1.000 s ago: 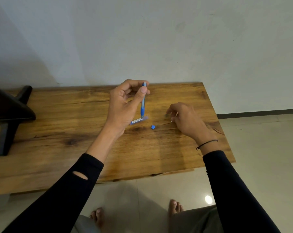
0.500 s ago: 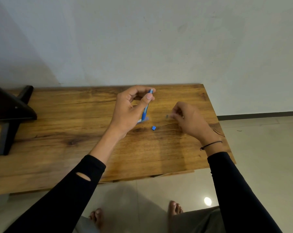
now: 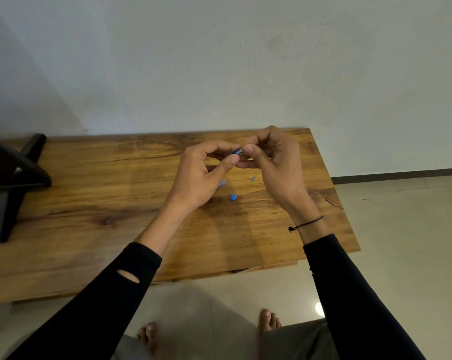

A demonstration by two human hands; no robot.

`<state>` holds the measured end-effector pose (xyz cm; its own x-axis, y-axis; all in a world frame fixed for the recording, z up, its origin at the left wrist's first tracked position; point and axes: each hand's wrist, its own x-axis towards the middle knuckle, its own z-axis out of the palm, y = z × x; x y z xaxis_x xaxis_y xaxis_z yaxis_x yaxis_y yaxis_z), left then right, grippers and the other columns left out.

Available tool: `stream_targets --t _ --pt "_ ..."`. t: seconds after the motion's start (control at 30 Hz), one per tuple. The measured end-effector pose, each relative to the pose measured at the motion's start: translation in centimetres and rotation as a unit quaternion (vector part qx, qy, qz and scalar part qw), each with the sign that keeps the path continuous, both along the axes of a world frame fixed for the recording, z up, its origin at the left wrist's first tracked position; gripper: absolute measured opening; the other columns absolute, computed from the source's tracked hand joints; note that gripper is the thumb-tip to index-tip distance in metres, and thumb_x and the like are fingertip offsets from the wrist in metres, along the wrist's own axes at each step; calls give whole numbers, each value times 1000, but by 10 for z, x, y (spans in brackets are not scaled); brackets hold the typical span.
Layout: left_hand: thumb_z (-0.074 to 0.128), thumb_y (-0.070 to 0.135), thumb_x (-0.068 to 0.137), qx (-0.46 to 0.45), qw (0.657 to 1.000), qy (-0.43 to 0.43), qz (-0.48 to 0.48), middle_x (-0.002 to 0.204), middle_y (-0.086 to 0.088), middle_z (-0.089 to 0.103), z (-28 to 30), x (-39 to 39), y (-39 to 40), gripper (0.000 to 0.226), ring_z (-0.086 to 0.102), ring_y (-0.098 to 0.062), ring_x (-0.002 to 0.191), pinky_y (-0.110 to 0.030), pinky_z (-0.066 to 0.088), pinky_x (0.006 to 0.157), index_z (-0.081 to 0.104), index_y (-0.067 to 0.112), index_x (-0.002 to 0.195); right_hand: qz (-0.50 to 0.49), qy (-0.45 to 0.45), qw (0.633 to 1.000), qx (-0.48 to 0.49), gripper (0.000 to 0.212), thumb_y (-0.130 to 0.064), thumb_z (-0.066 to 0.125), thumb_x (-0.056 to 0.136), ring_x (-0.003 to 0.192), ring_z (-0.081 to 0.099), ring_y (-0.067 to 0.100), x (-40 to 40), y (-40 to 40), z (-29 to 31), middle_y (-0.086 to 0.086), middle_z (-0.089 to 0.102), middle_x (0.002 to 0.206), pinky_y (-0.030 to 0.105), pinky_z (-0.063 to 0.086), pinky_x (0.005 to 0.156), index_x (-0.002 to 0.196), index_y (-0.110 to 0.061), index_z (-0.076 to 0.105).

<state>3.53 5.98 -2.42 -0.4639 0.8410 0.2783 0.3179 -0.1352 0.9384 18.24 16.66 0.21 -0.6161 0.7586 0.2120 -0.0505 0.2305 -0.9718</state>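
Just above the middle of the frame, over the wooden worktop [image 3: 110, 203], the left hand [image 3: 201, 175] and right hand [image 3: 279, 165] meet. Both have their fingers curled, pinching the blue pen [image 3: 237, 151], which is mostly hidden between their tips. Below them on the worktop lie a small blue cap [image 3: 233, 197] and a small grey piece [image 3: 252, 178], apart from each other.

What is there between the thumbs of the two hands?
The blue pen, which the left hand grips and the right hand pinches at its end; head view.
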Motion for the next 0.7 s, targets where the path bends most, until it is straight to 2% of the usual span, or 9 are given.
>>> stream_targets --t 0.13,0.23,0.33,0.47,0.63,0.7 --pt "80 17 97 2 1000 19 -3 105 7 82 -1 0 0 16 75 -10 96 -14 58 70 80 23 111 14 -15 1000 9 7 2 68 102 84 78 20 2 2 -1 10 72 90 38 68 75 100 -4 64" --pt "81 17 96 -4 999 32 -1 103 14 79 -1 -1 -1 18 73 -1 94 -13 57 74 79 27 111 21 -21 999 27 6 1 69 102 86 77 25 2 3 -3 14 71 91 36 68 76 100 -2 64" --pt "81 14 96 -16 999 31 4 102 14 78 -1 0 -2 19 71 2 93 -11 55 68 79 26 110 24 -33 998 53 7 -3 70 102 89 78 29 2 4 -5 13 72 93 36 68 76 100 -5 64" --pt "81 13 96 -24 999 35 12 104 4 80 -1 1 -2 16 70 -2 93 -9 54 60 81 19 111 22 -49 997 61 7 -7 71 103 91 79 28 3 5 -7 15 73 94 39 69 77 100 -6 65" --pt "82 17 95 -34 997 63 19 102 5 77 -1 1 -3 18 69 2 92 -9 52 71 82 14 113 21 -79 994 70 5 -7 71 103 80 78 21 4 7 -10 11 73 92 38 69 72 100 -5 66" --pt "83 18 95 -38 996 84 23 100 7 75 -1 1 -5 19 68 3 90 -8 51 70 83 15 113 24 -91 994 49 6 -6 72 102 75 78 19 4 7 -9 10 73 89 36 68 68 99 -3 67"
